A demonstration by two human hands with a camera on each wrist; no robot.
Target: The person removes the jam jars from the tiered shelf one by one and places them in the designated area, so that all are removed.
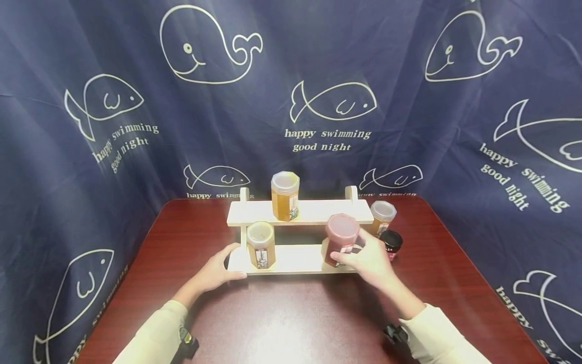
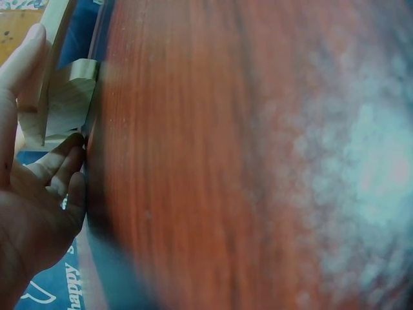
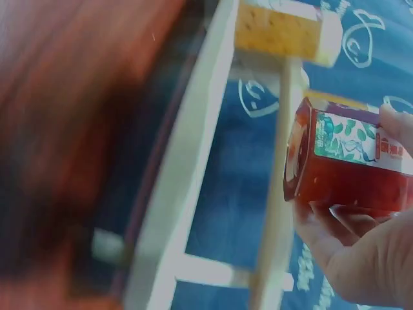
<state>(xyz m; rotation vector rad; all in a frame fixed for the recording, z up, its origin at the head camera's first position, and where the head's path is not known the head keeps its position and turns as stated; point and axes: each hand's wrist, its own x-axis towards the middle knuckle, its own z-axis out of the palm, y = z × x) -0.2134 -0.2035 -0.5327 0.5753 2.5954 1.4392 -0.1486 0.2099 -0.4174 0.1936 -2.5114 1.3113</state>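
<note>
Red filled the many-sided jar (image 1: 342,230) that I watched from far away, low and right of the middle of the head view, by the right part of the pale wooden rack (image 1: 297,260). The right hand (image 1: 375,260) had its thumb and fingers bent round the jar's side, I think because that held it nearly upright with its top free.

The left hand (image 1: 218,270) was about half open, thumb in front of the bottom shelf's left end and fingers round the back, pinching it. That looked to me like a way to stop the rack from sliding on the red-brown table (image 1: 282,323).

An amber jar (image 1: 285,197) stood on the top shelf, and a pale yellow jar (image 1: 261,247) stood at the left of the bottom one. I guessed they were set apart so each had room. Right of the rack were a clear-lidded jar (image 1: 383,211) and a black-lidded jar (image 1: 392,240), both partly hidden.

I could not tell if the red jar's base touched the shelf; the right wrist view seemed to show a gap, but it was blurry. Its label (image 3: 348,139) had green leaves and words I could not read, and its top was cut off there.
</note>
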